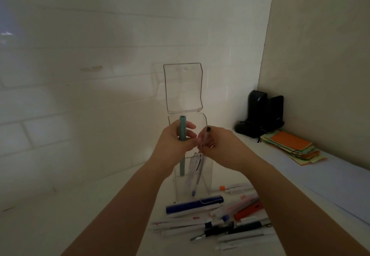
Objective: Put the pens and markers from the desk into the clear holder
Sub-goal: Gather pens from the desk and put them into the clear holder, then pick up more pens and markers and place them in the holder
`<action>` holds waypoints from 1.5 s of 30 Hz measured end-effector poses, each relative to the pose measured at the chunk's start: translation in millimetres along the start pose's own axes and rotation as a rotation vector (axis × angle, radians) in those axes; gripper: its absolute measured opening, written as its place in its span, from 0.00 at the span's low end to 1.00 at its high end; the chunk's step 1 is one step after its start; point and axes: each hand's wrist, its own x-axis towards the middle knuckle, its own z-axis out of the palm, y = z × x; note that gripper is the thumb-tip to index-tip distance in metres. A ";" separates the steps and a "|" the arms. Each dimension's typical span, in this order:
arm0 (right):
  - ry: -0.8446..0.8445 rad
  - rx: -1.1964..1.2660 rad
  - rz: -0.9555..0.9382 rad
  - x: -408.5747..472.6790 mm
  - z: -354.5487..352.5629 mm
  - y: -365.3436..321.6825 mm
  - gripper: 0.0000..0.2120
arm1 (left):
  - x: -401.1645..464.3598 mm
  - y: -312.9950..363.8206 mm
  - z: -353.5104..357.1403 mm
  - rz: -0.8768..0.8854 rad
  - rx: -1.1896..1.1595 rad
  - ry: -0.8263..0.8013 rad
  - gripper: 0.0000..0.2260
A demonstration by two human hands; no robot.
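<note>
A tall clear holder [208, 175] stands on the white desk with its hinged lid [183, 87] flipped up. A few pens [197, 172] lean inside it. My left hand [176, 141] grips a teal pen [182, 128] upright, its lower end down inside the holder. My right hand [218, 145] pinches a thin clear pen with a dark tip [205, 136] just above the holder's opening. A heap of pens and markers [216, 221] lies on the desk in front of the holder, among them a dark blue marker [194, 204] and an orange one [248, 209].
A black device [260, 113] sits in the back right corner. A stack of coloured paper notes [294, 149] lies beside it along the right wall. A white brick wall rises right behind the holder.
</note>
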 end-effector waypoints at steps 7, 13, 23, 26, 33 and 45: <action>-0.017 0.005 -0.001 -0.7 -1.7 -2.2 0.09 | -3.3 -4.2 -2.0 0.103 0.100 0.062 0.09; 0.022 0.014 -0.010 -8.1 -7.6 9.4 0.08 | -18.5 -8.2 -9.9 0.186 0.091 0.173 0.08; -0.265 -0.201 0.066 -124.3 -6.7 39.3 0.09 | -128.3 -62.7 -13.6 0.170 0.726 -0.322 0.12; -0.384 -0.381 0.108 -149.4 12.9 64.1 0.16 | -143.9 -77.4 -4.7 0.123 1.026 -0.352 0.25; -0.397 -0.527 0.083 -152.7 30.5 66.0 0.21 | -143.3 -74.4 16.7 0.125 1.216 -0.382 0.27; -0.545 -0.714 -0.014 -141.0 33.5 46.2 0.15 | -120.1 -80.5 8.0 0.015 1.330 -0.436 0.16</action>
